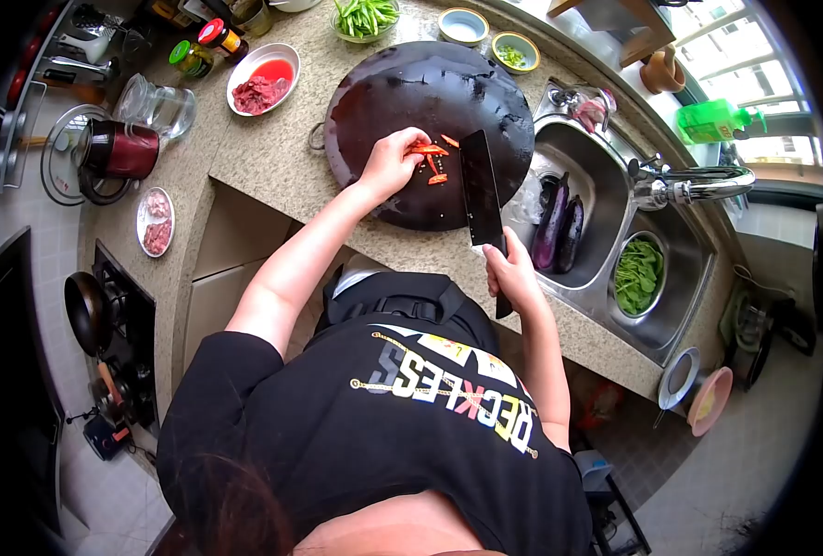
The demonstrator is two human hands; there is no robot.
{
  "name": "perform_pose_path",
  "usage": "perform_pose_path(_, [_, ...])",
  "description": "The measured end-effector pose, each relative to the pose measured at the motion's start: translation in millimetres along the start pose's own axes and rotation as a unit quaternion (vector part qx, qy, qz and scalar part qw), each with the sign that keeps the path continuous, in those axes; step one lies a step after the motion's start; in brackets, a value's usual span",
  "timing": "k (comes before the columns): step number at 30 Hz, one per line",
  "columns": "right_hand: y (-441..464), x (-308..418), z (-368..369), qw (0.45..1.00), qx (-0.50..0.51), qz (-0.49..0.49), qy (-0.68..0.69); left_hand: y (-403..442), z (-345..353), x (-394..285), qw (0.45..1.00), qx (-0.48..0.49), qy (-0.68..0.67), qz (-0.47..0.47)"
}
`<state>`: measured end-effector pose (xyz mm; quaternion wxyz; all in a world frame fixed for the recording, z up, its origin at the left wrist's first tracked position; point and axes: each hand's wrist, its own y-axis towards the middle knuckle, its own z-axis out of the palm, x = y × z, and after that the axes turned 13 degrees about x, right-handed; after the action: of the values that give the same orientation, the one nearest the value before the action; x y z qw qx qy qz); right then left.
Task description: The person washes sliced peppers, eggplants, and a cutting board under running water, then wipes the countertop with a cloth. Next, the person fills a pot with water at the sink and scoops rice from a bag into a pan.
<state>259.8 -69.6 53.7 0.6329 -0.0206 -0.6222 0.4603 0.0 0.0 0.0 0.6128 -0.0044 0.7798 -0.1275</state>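
Observation:
On the round dark chopping board (374, 97) lie several cut red chili pepper pieces (437, 178) with a few pale seeds. My left hand (393, 167) is closed in a pinch on a strip of red chili pepper (429, 149) near the board's middle. My right hand (515, 276) grips the handle of a black kitchen cleaver (481, 185). Its blade reaches over the right part of the board, just right of the chili pieces. One small red piece (450, 141) rests by the blade's upper end.
Right of the board, the steel sink (599, 159) holds eggplants (559, 222) and a bowl of green leaves (640, 275). Around the counter stand a dish of red meat (265, 82), minced meat (157, 222), green pepper strips (363, 17), chopped scallions (511, 56), jars (223, 40) and a glass pitcher (158, 107).

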Motion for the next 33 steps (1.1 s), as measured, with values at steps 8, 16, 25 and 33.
perform_pose_path(8, [4,-11,-2,1.000,-0.025,-0.011,0.004,0,-12,-16,0.931,0.103,0.325,0.130])
perform_pose_path(16, [10,-10,-11,1.000,-0.005,-0.016,0.010,23,-6,-14,0.916,0.107,0.350,0.164])
perform_pose_path(25, [11,-9,-13,1.000,0.019,-0.002,0.015,32,3,-13,0.927,0.144,0.321,0.131])
perform_pose_path(33, [9,-12,-12,1.000,0.013,-0.008,0.017,40,3,-11,0.916,0.095,0.353,0.166])
